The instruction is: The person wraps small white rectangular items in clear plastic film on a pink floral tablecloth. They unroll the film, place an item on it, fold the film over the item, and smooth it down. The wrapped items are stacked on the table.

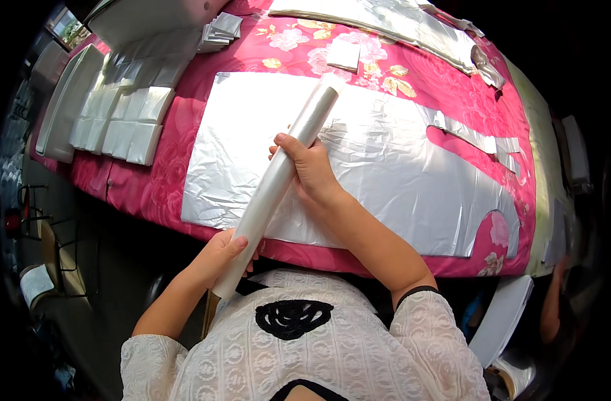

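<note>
Both my hands grip a long roll of translucent white plastic film [265, 207], held at a slant above the table. Round its lower end, close to my body, is my left hand [226, 257], fingers closed. My right hand [307, 167] wraps the roll's middle, thumb on top, some fingers hidden behind it. Beneath the roll lies a flat, creased stack of white plastic carrier bags [412, 180], with cut-out handle strips at its right end. The roll's far end leans over the upper edge of this stack.
A pink floral cloth [165, 154] covers the table. Folded white packets [141, 137] line the left side beside a white bin [64, 107]. One packet [343, 55] lies beyond the roll. More flat bags [385, 27] lie at the back. Another person's arm [553, 304] shows at right.
</note>
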Tool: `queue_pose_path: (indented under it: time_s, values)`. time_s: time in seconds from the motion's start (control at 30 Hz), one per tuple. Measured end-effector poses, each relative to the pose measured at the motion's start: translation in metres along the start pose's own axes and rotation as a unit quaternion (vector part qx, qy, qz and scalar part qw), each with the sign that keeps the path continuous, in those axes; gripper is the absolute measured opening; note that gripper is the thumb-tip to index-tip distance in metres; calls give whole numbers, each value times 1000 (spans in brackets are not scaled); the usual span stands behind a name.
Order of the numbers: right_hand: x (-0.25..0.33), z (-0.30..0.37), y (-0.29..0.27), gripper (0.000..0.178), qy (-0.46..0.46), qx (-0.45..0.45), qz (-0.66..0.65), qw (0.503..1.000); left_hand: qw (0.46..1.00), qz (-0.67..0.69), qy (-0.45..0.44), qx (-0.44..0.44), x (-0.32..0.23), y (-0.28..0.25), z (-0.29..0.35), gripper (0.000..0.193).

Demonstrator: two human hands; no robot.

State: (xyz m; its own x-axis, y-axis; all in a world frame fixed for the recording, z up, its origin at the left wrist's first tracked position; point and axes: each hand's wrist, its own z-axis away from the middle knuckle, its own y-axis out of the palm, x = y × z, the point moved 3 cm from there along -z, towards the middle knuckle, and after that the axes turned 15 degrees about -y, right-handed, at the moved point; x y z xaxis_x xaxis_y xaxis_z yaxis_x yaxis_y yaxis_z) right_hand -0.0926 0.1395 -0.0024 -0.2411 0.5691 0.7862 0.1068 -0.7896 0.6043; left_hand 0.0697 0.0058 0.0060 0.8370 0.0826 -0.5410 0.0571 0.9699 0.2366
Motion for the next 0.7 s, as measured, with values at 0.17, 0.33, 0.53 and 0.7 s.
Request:
queue_pose_path:
  time_s: [0.17,0.33,0.53,0.7]
  values:
    - [43,-65,-57,36,-105,-29,45,993,996,-10,-53,77,28,-6,13,78]
    - [77,-77,-86,22,-14,61,272,960,987,16,-92,127,50,-16,10,72]
    - [75,-67,-75,20,132,223,386,886,987,19,-94,128,51,-16,9,70]
    - [77,-70,-81,16,37,207,372,904,989,17,-78,122,49,-13,12,67]
